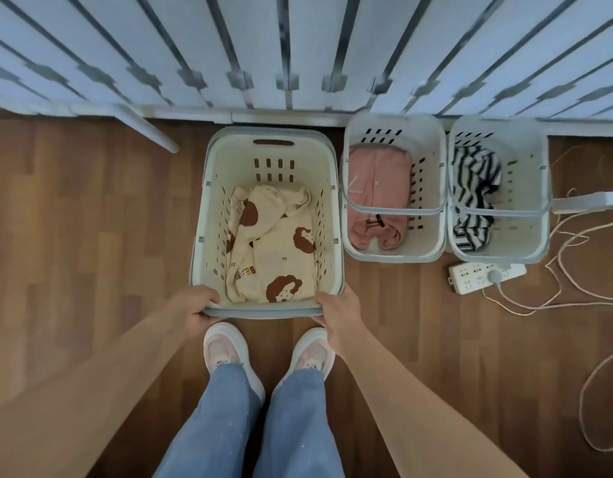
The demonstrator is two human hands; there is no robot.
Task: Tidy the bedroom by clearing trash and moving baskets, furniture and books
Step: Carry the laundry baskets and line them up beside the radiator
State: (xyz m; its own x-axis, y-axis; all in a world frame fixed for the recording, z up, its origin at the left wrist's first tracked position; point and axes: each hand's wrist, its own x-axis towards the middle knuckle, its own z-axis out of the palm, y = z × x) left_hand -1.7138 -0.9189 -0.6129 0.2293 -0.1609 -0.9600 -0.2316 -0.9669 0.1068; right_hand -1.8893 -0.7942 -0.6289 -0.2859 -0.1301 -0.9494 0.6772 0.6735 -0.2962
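While both hands hold its near rim, we record the large basket (pixel 229 157) directly ahead of the feet, its far end close to the white slatted panel (pixel 298 46); whether it rests on the wood floor (pixel 91 219) or is just raised we cannot tell. The left hand (pixel 194 305) is curled round the near left corner of the rim, the right hand (pixel 336 310) round the near right corner. A cream printed garment (pixel 274 250) lies loose inside. Our judgement of risk: gripped at one end only, the basket could tip on lifting, spilling the garment or striking the panel. Just beside it to the right stands a smaller basket (pixel 432 188) of pink clothing, then a second small basket (pixel 536 188) of striped cloth. A power strip (pixel 484 276) and loose cables (pixel 567 243) lie near them, a trip hazard on any rightward route
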